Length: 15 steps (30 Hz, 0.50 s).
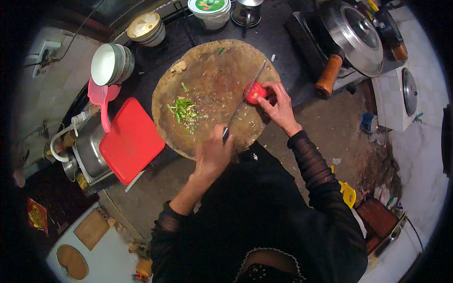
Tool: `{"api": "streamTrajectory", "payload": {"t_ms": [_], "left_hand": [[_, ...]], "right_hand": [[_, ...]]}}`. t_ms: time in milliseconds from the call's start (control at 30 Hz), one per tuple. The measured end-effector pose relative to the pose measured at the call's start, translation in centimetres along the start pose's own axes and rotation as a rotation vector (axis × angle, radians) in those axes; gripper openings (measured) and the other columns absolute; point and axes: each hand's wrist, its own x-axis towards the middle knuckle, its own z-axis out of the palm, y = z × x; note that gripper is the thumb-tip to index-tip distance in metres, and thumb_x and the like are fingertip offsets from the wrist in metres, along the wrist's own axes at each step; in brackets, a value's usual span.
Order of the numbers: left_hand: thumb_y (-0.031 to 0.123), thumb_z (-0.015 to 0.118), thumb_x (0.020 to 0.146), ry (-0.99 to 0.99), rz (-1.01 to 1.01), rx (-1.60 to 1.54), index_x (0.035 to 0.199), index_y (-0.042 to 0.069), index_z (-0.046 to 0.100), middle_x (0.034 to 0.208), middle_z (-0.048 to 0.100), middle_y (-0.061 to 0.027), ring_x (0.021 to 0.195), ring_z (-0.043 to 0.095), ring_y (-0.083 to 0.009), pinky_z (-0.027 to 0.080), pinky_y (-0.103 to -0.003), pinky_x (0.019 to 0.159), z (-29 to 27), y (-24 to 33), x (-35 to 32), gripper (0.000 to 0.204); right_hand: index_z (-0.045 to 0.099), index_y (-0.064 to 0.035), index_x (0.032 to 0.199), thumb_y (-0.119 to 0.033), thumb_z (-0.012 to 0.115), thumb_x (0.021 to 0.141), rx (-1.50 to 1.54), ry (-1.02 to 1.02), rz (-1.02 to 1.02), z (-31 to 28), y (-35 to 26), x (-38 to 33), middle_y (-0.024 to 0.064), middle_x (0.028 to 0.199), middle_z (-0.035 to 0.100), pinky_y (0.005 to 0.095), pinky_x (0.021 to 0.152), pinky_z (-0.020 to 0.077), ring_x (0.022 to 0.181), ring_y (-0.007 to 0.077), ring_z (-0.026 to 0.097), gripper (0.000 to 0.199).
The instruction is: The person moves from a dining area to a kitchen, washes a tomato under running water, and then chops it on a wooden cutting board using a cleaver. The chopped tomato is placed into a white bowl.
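A round wooden chopping board (217, 70) lies on the dark counter in front of me. My left hand (214, 153) is closed around the handle of a kitchen knife (234, 113), whose blade points away and to the right, edge-on beside a red tomato (255, 92). With thumb and fingers my right hand (279, 106) grips the tomato against the board's right side. Whether the blade has cut into it I cannot tell. Chopped green pieces and pale minced bits (185, 113) are heaped on the board's left half. A knobbly tan piece (179, 67) rests near the far left rim.
Left of the board are a red plastic board (132, 141), a pink ladle (104, 101), stacked bowls (106, 64) and a metal sink (89, 151). Behind stand more bowls (145, 28) and a white tub (210, 16). A lidded pan (354, 37) with a wooden handle sits right.
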Motion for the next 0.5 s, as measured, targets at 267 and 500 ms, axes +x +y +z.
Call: {"api": "streamTrajectory", "payload": {"t_ms": [267, 500], "left_hand": [[0.025, 0.059, 0.096, 0.009, 0.008, 0.046, 0.113, 0.006, 0.051, 0.092, 0.066, -0.0236, 0.089, 0.064, -0.0459, 0.050, -0.052, 0.075, 1.4, -0.1, -0.1, 0.026], [0.025, 0.059, 0.096, 0.114, 0.139, 0.179, 0.107, 0.008, 0.049, 0.082, 0.066, -0.0236, 0.077, 0.064, -0.0471, 0.049, -0.057, 0.065, 3.3, 0.8, 4.0, 0.022]], "right_hand": [[0.061, -0.0046, 0.113, -0.014, 0.077, 0.082, 0.043, 0.000, 0.011, 0.0, 0.2, 0.4, 0.0063, 0.104, 0.059, 0.0271, 0.070, 0.0511, 0.085, 0.0150, 0.060, 0.036], [0.061, -0.0052, 0.109, -0.014, 0.078, 0.080, 0.015, -0.009, 0.040, 0.5, 0.5, 0.5, 0.0073, 0.102, 0.059, 0.0281, 0.071, 0.0508, 0.083, 0.0167, 0.060, 0.035]]}}
